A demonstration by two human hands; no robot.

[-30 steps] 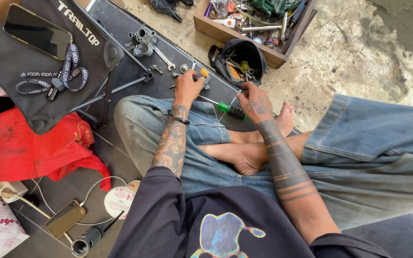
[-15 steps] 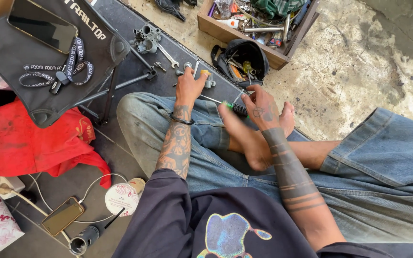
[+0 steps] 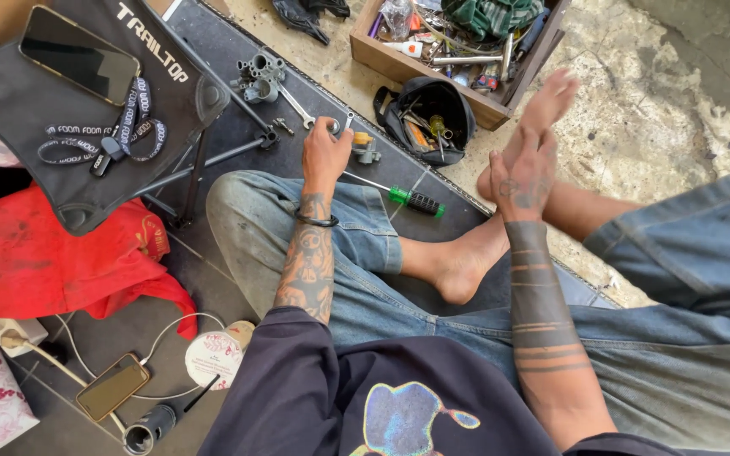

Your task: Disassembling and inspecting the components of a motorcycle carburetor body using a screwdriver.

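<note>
The person sits on the floor on a dark mat (image 3: 238, 135) with one bare foot (image 3: 466, 262) stretched forward. The left hand (image 3: 327, 152) reaches out to the mat and is closed around a small metal part (image 3: 335, 127), with a wrench (image 3: 297, 105) and another small fitting (image 3: 367, 150) just beside it. The right hand (image 3: 524, 181) is lifted clear with its fingers loosely together and seems to hold nothing, though I cannot tell for sure. A green-handled screwdriver (image 3: 407, 199) lies on the mat between the two hands. I'd say the grip on that little part wants to be firm, drawn straight up, so the loose fittings around it aren't knocked. A wooden tool box (image 3: 399, 63) and black pouch (image 3: 424, 118) sit beyond.
</note>
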